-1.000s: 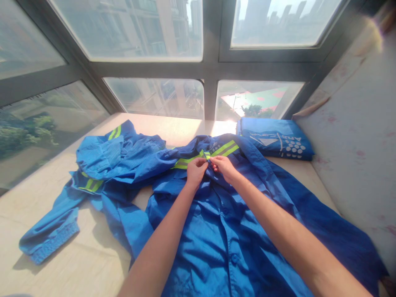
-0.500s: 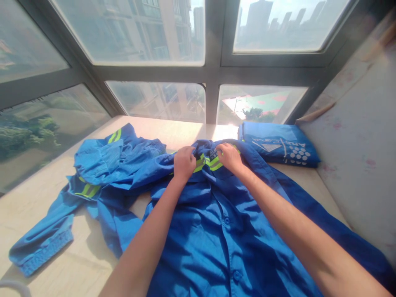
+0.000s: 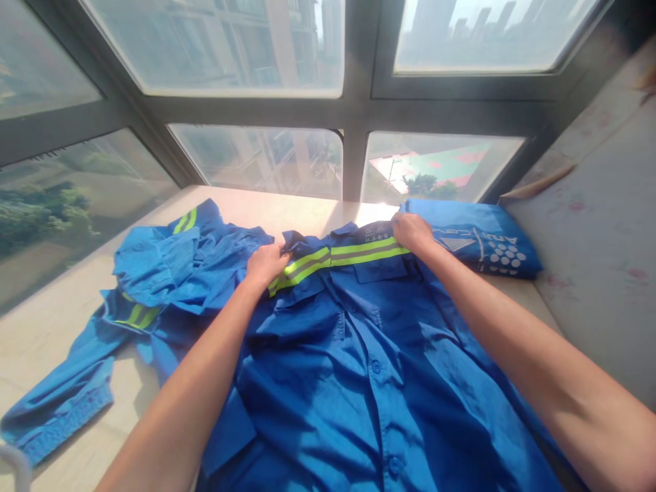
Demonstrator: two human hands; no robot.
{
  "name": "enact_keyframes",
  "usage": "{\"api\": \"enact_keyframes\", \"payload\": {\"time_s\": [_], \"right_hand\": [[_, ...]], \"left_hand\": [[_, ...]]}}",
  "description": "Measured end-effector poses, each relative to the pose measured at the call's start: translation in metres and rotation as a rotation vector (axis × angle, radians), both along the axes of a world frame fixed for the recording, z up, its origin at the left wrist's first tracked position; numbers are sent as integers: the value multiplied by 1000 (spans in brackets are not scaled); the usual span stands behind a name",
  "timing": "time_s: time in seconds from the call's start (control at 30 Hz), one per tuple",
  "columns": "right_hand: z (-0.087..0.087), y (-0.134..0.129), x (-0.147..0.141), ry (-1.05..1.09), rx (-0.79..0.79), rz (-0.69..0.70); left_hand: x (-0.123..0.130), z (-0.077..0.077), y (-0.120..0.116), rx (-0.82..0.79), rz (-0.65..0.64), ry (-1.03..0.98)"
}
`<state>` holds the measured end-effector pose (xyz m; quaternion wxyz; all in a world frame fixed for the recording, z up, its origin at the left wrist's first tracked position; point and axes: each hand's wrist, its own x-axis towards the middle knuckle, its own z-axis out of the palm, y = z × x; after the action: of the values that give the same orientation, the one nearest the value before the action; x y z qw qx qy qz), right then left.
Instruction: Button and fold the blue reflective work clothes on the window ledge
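A blue work jacket (image 3: 328, 369) with a buttoned front lies spread before me, a yellow-green and grey reflective stripe across its chest. My left hand (image 3: 267, 265) grips the cloth at the stripe's left end, fingers closed. At the other end, near the shoulder, my right hand (image 3: 413, 232) pinches the fabric. Between the hands the stripe is stretched fairly straight, and the chest pockets show below it. Beside my left forearm lies a second blue garment (image 3: 158, 263), crumpled, with similar stripes and an elastic cuff.
A folded blue packet or bag with white print (image 3: 486, 239) rests at the back right, against the patterned wall (image 3: 605, 273). Framed windows (image 3: 256, 160) rise behind the pale ledge (image 3: 246, 198). A white curved object (image 3: 18, 465) shows at the lower left corner.
My hands have moved apart, left hand leftward and right hand rightward and up. The jacket's bunched chest has been pulled out wide, showing more of the stripe and the pockets.
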<state>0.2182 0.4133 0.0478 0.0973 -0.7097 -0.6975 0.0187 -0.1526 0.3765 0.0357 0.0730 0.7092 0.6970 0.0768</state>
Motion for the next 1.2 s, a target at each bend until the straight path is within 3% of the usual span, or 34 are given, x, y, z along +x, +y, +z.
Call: {"api": "enact_keyframes", "payload": {"time_s": [0.1, 0.23, 0.33, 0.4, 0.5, 0.6, 0.7, 0.8, 0.87, 0.97, 1.1, 1.2], "right_hand": [[11, -8, 22, 84, 141, -23], [29, -18, 37, 174, 275, 53], [41, -30, 43, 245, 358, 127], [45, -45, 49, 293, 422, 187], [39, -77, 58, 327, 492, 279], [14, -117, 64, 282, 439, 358], [-20, -156, 66, 132, 249, 429], [-46, -184, 66, -32, -16, 494], [-52, -193, 65, -88, -154, 522], [-45, -194, 60, -83, -251, 536], [-27, -185, 44, 59, -224, 478], [-26, -177, 26, 218, -178, 472]], "left_hand": [[-13, 18, -6, 101, -12, -7], [-21, 49, -11, 198, -116, -59], [-21, 70, -18, 273, -214, -228], [-19, 76, -27, 341, -258, -369], [-14, 66, -52, 433, -283, -488], [-14, 34, -86, 391, -281, -488], [-20, -3, -121, 225, -205, -468], [-28, -23, -149, 62, -239, -428], [-31, -24, -160, 6, -346, -385], [-29, -15, -168, -18, -481, -331], [-22, -1, -168, -37, -590, -297], [-19, 8, -167, -83, -637, -329]]}}
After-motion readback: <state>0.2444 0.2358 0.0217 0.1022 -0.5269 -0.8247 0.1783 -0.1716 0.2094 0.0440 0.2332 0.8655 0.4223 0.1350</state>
